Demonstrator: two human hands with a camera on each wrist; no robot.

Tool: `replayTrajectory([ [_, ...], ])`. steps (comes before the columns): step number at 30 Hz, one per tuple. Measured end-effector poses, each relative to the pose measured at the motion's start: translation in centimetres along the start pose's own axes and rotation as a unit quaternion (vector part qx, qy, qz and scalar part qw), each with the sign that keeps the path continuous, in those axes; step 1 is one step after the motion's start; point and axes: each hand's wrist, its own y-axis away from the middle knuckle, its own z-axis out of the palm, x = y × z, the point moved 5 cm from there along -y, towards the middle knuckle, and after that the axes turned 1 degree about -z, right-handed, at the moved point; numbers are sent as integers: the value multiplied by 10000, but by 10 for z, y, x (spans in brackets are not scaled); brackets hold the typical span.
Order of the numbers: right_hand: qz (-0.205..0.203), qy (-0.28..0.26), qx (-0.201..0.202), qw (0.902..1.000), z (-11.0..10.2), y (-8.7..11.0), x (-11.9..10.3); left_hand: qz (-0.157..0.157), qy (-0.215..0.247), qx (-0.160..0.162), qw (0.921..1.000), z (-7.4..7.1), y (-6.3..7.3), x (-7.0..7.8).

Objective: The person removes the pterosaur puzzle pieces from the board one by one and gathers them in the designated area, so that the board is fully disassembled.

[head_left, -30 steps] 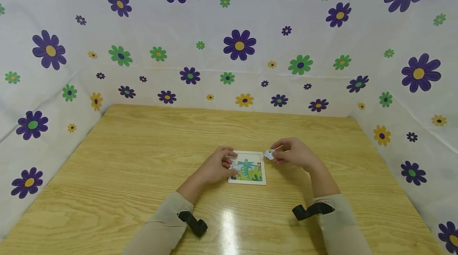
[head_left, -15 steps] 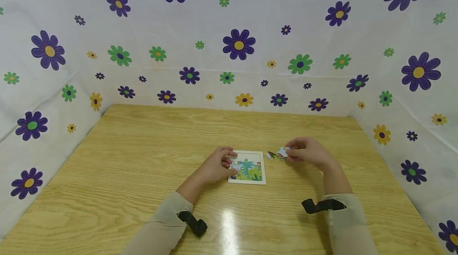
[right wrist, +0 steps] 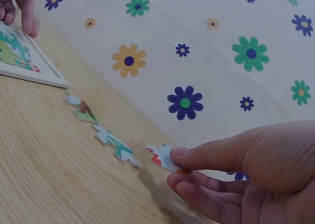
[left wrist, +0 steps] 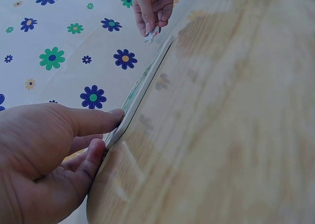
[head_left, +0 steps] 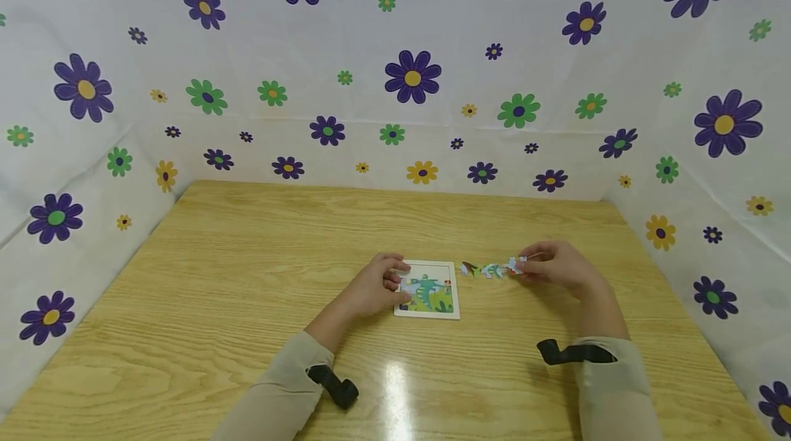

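A square jigsaw board [head_left: 426, 315] with a pale rim and a green dinosaur picture lies on the table; the upper part of its tray shows bare. My left hand [head_left: 373, 286] holds its left edge, thumb over the rim and fingers against the side in the left wrist view. My right hand [head_left: 559, 266] pinches a pale blue and red puzzle piece [right wrist: 162, 157] between thumb and fingers, just above the table. Two loose pieces lie between board and hand: a brown and green puzzle piece [right wrist: 81, 108] and a blue-green puzzle piece [right wrist: 115, 145].
The wood-grain table [head_left: 278, 242] is bordered by a white cloth [head_left: 346, 36] with printed flowers at the back and both sides. Black straps with camera mounts sit on both sleeves. Light glares on the table's front part.
My right hand has moved right, away from the board, with a puzzle piece in its fingers. Two pieces now lie in a row behind it. My left hand has stayed on the board.
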Motion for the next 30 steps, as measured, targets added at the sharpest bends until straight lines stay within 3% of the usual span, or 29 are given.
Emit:
replayTrajectory([
  [11,301,215,252,9990,-1,-3,9,-10,69,2,10000,-1,1,0],
  [30,492,328,393,9975,4,1,1,5,63,-35,10000,0,1,2],
])
